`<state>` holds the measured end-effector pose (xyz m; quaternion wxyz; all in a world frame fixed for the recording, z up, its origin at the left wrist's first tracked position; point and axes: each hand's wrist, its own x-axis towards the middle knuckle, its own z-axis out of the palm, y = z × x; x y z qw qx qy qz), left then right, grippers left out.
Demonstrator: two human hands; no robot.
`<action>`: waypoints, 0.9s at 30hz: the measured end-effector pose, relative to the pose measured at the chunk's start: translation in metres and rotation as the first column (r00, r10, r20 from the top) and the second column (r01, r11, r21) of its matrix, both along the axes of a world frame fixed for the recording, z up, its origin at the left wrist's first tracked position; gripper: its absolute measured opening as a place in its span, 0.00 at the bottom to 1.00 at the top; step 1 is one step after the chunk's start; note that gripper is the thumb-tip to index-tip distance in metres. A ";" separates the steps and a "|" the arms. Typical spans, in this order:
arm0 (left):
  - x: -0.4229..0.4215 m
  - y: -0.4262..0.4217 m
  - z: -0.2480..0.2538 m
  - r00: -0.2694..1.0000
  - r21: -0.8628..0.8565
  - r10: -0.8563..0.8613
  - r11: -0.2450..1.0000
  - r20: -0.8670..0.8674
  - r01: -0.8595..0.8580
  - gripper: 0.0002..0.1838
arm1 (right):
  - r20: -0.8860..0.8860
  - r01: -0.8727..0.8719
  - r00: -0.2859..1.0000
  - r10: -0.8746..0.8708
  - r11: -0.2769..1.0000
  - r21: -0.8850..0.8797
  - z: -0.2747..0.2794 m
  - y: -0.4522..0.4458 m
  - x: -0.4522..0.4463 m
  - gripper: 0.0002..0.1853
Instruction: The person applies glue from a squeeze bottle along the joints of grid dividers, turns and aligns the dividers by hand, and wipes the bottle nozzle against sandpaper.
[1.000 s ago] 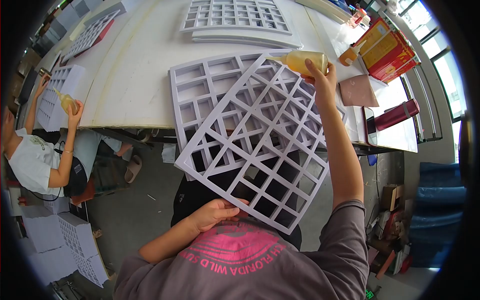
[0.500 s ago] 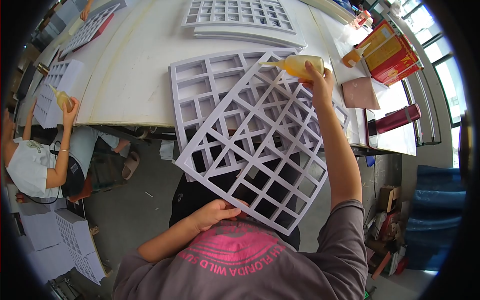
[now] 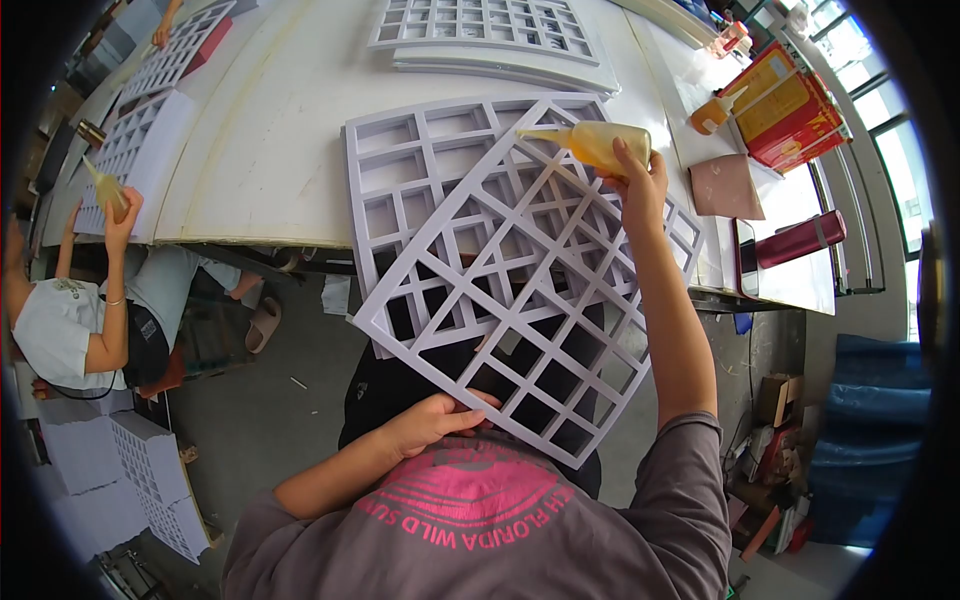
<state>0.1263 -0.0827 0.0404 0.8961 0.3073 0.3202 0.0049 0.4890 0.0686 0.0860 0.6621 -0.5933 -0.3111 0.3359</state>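
My left hand (image 3: 437,424) is closed on the near edge of a white grid frame (image 3: 420,250), with the thumb on top and the other fingers partly hidden underneath. The frame lies askew across another white grid frame (image 3: 352,190), and both overhang the table edge above my lap. In my right hand (image 3: 640,185) is a squeeze bottle (image 3: 608,147) of yellowish liquid, fingers wrapped round its body. It lies nearly level, its long nozzle pointing left over the upper frame's far corner. Whether the tip touches the frame I cannot tell.
More grid frames (image 3: 490,42) are stacked at the back of the table (image 3: 270,130). To the right are an orange bottle (image 3: 712,115), a red-yellow box (image 3: 785,110), a pinkish sheet (image 3: 727,187) and a maroon flask (image 3: 800,238). At left a co-worker (image 3: 70,325) holds another squeeze bottle (image 3: 108,190).
My right hand and the bottle have shifted very slightly, the nozzle staying near the frame's far corner. My left hand keeps its hold. The co-worker's bottle has moved a little left.
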 end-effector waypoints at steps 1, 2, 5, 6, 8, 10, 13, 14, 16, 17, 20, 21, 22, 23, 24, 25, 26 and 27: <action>0.000 0.000 -0.002 1.000 -0.002 -0.006 1.000 0.005 0.006 0.21 | -0.007 0.047 0.999 -0.046 0.998 0.043 -0.004 0.004 0.000 0.34; 0.000 0.000 -0.003 1.000 0.000 -0.012 1.000 0.009 0.012 0.21 | -0.016 0.095 0.995 -0.094 0.991 0.090 -0.007 0.008 0.001 0.34; 0.001 0.000 0.000 1.000 0.002 -0.007 1.000 0.022 0.007 0.21 | -0.011 0.124 0.992 -0.124 0.985 0.122 -0.012 0.016 0.009 0.34; 0.001 0.000 -0.001 1.000 0.011 -0.004 1.000 0.029 0.003 0.21 | -0.011 0.107 0.994 -0.107 0.988 0.107 -0.010 0.014 0.007 0.34; 0.001 -0.001 -0.003 0.999 0.021 0.008 1.000 0.043 -0.009 0.21 | -0.012 0.067 0.998 -0.066 0.995 0.071 -0.006 0.005 0.001 0.33; 0.002 -0.001 -0.004 0.999 0.021 0.014 1.000 0.048 -0.015 0.21 | -0.006 0.001 1.000 -0.001 1.000 0.029 0.002 -0.006 -0.014 0.31; 0.002 -0.002 -0.005 0.998 0.018 0.018 1.000 0.057 -0.019 0.21 | -0.007 -0.068 0.998 0.068 0.998 0.006 -0.001 -0.026 -0.039 0.28; 0.002 -0.001 -0.005 0.998 0.018 0.020 1.000 0.060 -0.021 0.21 | -0.014 -0.089 0.996 0.089 0.996 -0.002 0.002 -0.034 -0.050 0.28; 0.003 -0.001 -0.007 0.997 0.017 0.018 1.000 0.070 -0.020 0.21 | -0.028 -0.123 0.992 0.123 0.992 -0.012 0.006 -0.049 -0.073 0.27; 0.003 -0.002 -0.008 0.997 0.013 0.021 1.000 0.073 -0.022 0.20 | -0.030 -0.149 0.989 0.148 0.989 -0.021 0.008 -0.057 -0.083 0.27; 0.003 -0.002 -0.010 0.994 0.024 0.044 0.999 0.104 -0.047 0.20 | -0.063 -0.238 0.970 0.235 0.971 -0.037 0.013 -0.077 -0.110 0.26; 0.003 -0.003 -0.011 0.992 0.022 0.053 0.998 0.117 -0.056 0.20 | -0.065 -0.258 0.965 0.255 0.965 -0.046 0.011 -0.083 -0.118 0.26; 0.003 -0.003 -0.011 0.990 0.034 0.057 0.998 0.126 -0.062 0.20 | -0.068 -0.276 0.960 0.272 0.960 -0.054 0.009 -0.089 -0.124 0.26; 0.004 -0.003 -0.009 0.989 0.047 0.060 0.997 0.134 -0.067 0.21 | -0.070 -0.294 0.955 0.289 0.954 -0.061 0.008 -0.095 -0.131 0.26; 0.004 -0.004 -0.008 0.988 0.060 0.061 0.996 0.143 -0.070 0.21 | -0.082 -0.315 0.947 0.310 0.946 -0.072 0.011 -0.100 -0.140 0.26; 0.004 -0.004 -0.009 0.989 0.066 0.049 0.996 0.140 -0.059 0.21 | -0.109 -0.335 0.939 0.326 0.940 -0.073 0.008 -0.106 -0.145 0.26; 0.004 -0.003 -0.010 0.990 0.072 0.036 0.996 0.138 -0.046 0.21 | -0.107 -0.361 0.930 0.352 0.929 -0.082 0.009 -0.111 -0.153 0.26; 0.004 -0.004 -0.010 0.990 0.082 0.019 0.996 0.137 -0.031 0.21 | -0.102 -0.384 0.921 0.376 0.919 -0.087 0.010 -0.117 -0.162 0.26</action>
